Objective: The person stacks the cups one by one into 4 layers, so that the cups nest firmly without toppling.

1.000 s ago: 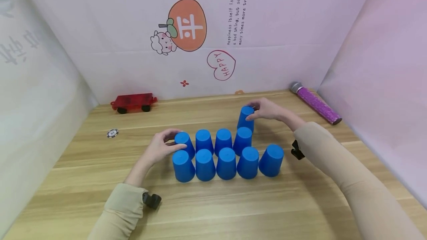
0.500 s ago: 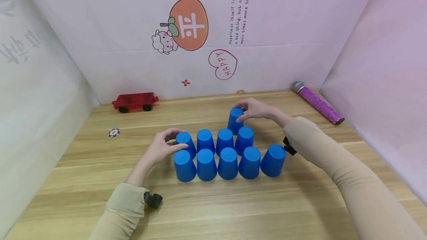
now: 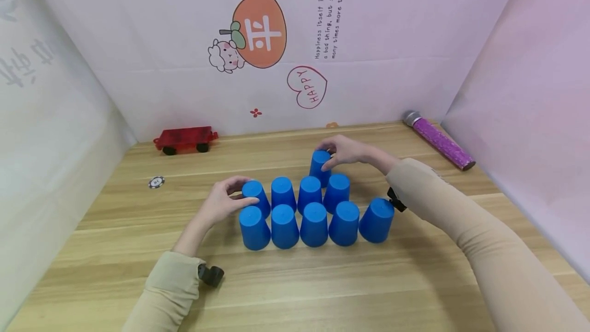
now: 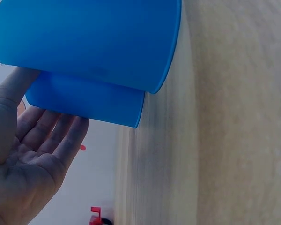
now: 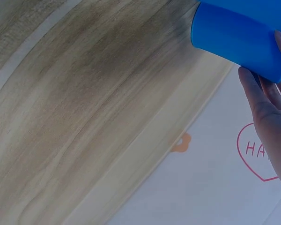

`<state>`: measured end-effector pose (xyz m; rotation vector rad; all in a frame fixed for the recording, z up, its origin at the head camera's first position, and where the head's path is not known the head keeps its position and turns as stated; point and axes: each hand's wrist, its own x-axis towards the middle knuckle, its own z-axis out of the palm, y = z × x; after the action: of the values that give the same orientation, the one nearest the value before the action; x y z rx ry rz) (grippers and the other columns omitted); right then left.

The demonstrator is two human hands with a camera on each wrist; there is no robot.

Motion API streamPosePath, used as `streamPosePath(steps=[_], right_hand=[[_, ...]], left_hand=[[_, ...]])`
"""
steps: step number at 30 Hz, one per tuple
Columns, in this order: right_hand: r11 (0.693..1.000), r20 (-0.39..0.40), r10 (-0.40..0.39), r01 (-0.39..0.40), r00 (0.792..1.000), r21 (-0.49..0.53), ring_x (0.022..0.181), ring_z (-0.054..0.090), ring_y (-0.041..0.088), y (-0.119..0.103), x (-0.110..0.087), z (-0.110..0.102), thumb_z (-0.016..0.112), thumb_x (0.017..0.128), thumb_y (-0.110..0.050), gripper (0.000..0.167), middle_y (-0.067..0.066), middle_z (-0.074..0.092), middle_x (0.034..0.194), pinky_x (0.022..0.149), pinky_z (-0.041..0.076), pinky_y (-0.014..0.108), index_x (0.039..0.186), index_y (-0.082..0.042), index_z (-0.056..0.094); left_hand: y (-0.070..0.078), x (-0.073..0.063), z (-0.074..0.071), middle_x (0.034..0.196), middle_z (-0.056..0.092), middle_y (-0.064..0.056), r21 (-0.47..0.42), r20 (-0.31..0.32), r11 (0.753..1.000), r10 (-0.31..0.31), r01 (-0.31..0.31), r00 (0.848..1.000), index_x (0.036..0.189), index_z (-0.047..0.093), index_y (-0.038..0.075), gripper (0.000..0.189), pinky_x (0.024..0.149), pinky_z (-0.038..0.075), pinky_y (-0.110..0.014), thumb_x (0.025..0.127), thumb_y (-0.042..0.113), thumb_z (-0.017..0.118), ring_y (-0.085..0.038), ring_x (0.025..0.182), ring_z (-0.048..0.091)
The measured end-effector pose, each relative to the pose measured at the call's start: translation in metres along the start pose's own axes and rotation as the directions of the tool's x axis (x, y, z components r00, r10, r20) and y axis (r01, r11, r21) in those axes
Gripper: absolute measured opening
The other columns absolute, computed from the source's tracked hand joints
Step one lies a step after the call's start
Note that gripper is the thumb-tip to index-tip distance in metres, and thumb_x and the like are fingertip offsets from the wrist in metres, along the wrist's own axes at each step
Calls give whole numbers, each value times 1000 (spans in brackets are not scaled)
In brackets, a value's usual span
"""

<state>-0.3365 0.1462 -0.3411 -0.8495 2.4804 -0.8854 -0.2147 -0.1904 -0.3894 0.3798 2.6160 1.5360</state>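
Note:
Blue cups stand upside down on the wooden table in two rows. My left hand grips the leftmost cup of the second row, thumb in front and fingers behind. In the left wrist view that cup is partly hidden by a nearer front-row cup. Behind the second row, my right hand holds another upside-down cup between thumb and fingers, near its closed end. The right wrist view shows this cup with fingers along its side. Several front-row cups stand closely side by side.
A red toy wagon stands at the back left, with a poker chip in front of it. A purple microphone lies at the back right. Printed white sheets enclose the table's back and sides.
My right hand has carried its cup leftward behind the second row, from near that row's right end toward the gap between the two rightmost cups. My left hand stays on its cup.

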Motion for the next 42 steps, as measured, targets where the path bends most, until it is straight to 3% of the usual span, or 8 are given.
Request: streamPosePath(steps=[7, 16, 29, 35, 42], right_hand=[[1000, 11, -7, 7, 1000, 10, 122, 51, 39, -4, 0, 1, 72, 83, -17, 50, 20, 56, 127, 101, 43, 54, 126, -2, 52], [1000, 36, -16, 15, 999, 13, 127, 46, 40, -4, -2, -1, 72, 83, -16, 59, 22, 51, 135, 104, 39, 56, 134, 0, 45], [996, 11, 28, -28, 1000, 83, 130, 43, 40, 2, -28, -24, 68, 87, -16, 61, 22, 45, 141, 102, 42, 53, 139, -4, 39], [997, 7, 12, -12, 1000, 81, 126, 48, 39, 7, -44, -26, 67, 87, -19, 58, 21, 50, 137, 99, 46, 51, 137, -4, 41], [995, 18, -28, 26, 999, 91, 121, 53, 40, 14, -66, -19, 67, 88, -16, 54, 21, 54, 131, 98, 48, 46, 135, -2, 45]], left_hand=[[2, -1, 0, 124, 61, -13, 1, -6, 1000, -15, 15, 1000, 124, 56, 9, 54, 97, 49, -45, 80, 33, 74, -31, 117, 58], [0, 0, 0, 125, 60, -14, 9, 8, 1000, 18, -18, 1000, 126, 55, 8, 54, 96, 49, -45, 80, 29, 75, -32, 117, 58], [3, 1, -15, 126, 59, -18, 11, 17, 1000, 22, -22, 1000, 127, 53, 5, 53, 97, 48, -46, 83, 25, 73, -34, 119, 56], [3, 12, -27, 128, 57, -18, 64, 12, 998, 0, 0, 1000, 129, 52, 4, 56, 99, 46, -49, 83, 28, 72, -35, 121, 54], [1, 37, -37, 131, 56, -16, 140, 4, 990, -16, 15, 1000, 130, 51, 8, 59, 101, 44, -50, 82, 33, 73, -34, 123, 52]])
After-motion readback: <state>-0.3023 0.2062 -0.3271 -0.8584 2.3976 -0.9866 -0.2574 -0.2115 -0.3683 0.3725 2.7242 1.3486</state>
